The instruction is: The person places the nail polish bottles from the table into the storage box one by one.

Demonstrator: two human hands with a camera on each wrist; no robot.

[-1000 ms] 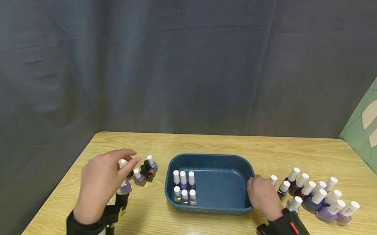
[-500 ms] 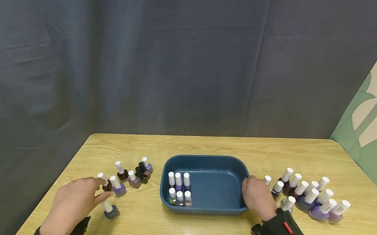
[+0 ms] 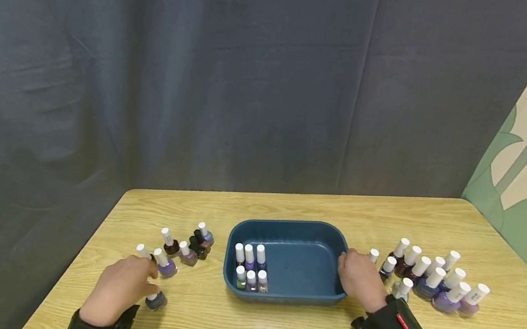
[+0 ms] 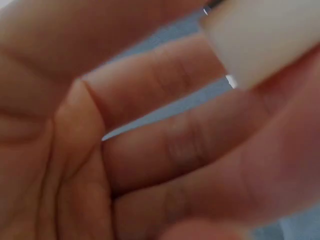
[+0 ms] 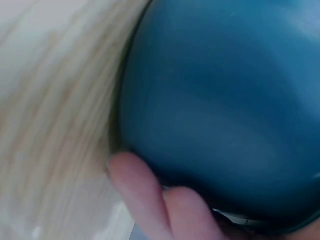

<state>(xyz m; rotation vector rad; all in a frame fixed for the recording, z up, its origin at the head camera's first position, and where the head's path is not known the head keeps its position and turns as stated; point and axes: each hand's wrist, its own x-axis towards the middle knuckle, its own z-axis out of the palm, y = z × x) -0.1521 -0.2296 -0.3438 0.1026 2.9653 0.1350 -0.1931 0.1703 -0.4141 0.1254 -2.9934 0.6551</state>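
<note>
My left hand (image 3: 120, 286) is at the left-hand group of nail polish bottles, its fingers around the white cap of a dark blue-grey nail polish bottle (image 3: 157, 301) standing on the table. In the left wrist view that white cap (image 4: 265, 42) appears close up between thumb and fingers. Behind these fingers, a dark red bottle (image 3: 143, 250) is partly covered, and a purple bottle (image 3: 167, 268) leans beside it. My right hand (image 3: 362, 278) grips the right end of a dark blue tray (image 3: 294, 300); two fingertips (image 5: 132, 175) curl at its rim in the right wrist view.
Inside the tray, two rows of upright bottles (image 3: 250, 277) fill the left end. Several bottles (image 3: 432, 284) with white caps cluster right of my right hand. More bottles (image 3: 199, 244), some black-capped, lie farther back at left. A dark curtain (image 3: 253, 87) hangs behind the table.
My left hand has moved down and left from above the bottles, then slightly right onto the blue-grey bottle's cap. My right hand stays on the tray. The head view has shifted slightly.
</note>
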